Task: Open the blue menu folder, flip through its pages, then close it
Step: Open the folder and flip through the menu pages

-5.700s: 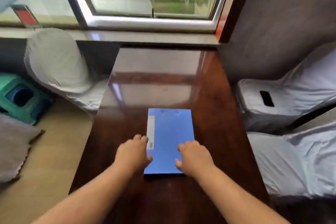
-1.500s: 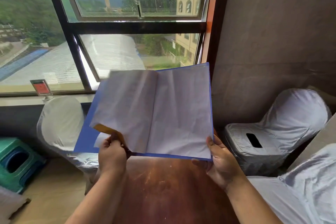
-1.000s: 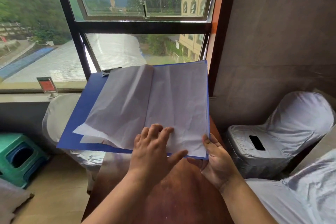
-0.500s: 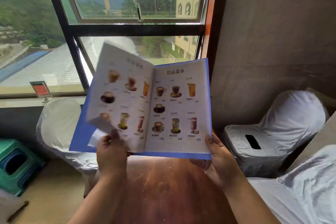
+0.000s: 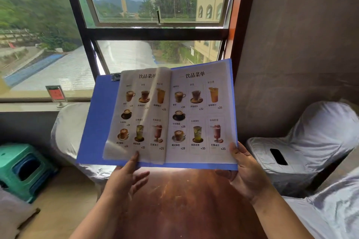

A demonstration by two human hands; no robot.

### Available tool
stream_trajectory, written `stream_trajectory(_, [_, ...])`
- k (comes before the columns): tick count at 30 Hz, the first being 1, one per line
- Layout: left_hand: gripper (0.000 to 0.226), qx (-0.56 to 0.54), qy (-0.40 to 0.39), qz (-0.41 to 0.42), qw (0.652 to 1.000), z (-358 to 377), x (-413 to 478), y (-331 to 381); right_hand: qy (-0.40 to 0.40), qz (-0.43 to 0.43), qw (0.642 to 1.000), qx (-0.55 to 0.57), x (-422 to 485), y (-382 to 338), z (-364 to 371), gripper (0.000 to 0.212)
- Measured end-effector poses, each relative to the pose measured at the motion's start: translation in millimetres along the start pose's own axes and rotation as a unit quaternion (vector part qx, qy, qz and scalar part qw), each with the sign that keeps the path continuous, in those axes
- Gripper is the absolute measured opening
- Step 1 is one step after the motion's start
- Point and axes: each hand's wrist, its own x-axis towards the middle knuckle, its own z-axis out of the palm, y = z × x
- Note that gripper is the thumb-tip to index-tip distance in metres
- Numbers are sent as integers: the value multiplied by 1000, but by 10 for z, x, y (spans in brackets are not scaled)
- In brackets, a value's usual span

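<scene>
The blue menu folder [image 5: 97,122] is open and held up in the air over the dark wooden table [image 5: 184,200], tilted toward me. Two pages of drink pictures show, a thin left page [image 5: 141,116] and a right page [image 5: 198,114]. My right hand [image 5: 242,170] grips the folder's lower right corner, thumb on the page. My left hand [image 5: 126,178] is under the lower edge of the left page, one fingertip touching it, the other fingers spread.
A window with a dark frame [image 5: 151,33] fills the back. White-covered chairs stand at left [image 5: 71,132] and right [image 5: 310,141]. A green plastic stool [image 5: 21,169] sits on the floor at left. A small red sign [image 5: 56,95] stands on the sill.
The folder was lifted from the table and opened. Blank page backs gave way to printed drink pages. In the last half second the left page settled flat and my left hand let go of its pinch.
</scene>
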Motion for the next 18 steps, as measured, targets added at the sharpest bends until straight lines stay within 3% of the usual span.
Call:
stream_trajectory(2, [57,-59,-1,44,997,-35,10,13,5,7,1000,9,0,1,-21,67])
stream_trajectory(4, [54,-56,-10,71,996,-44,5,26,20,3,1000,21,-5,18,-40,47])
stream_trajectory(8, [37,6,-9,140,990,-9,-30,47,28,-1,999,41,-23,57,-42,36])
stream_trajectory(10, [20,56,9,220,974,27,-68,42,27,0,999,48,-28,67,-2,36])
stream_trajectory(12, [18,127,16,290,948,87,-112,0,28,9,998,48,-24,85,44,35])
stream_trajectory(15, [49,296,-24,344,891,160,-213,-35,35,32,998,40,-12,165,133,36])
stream_trajectory(18, [103,431,-109,390,806,205,-246,-18,20,19,999,40,18,233,156,29])
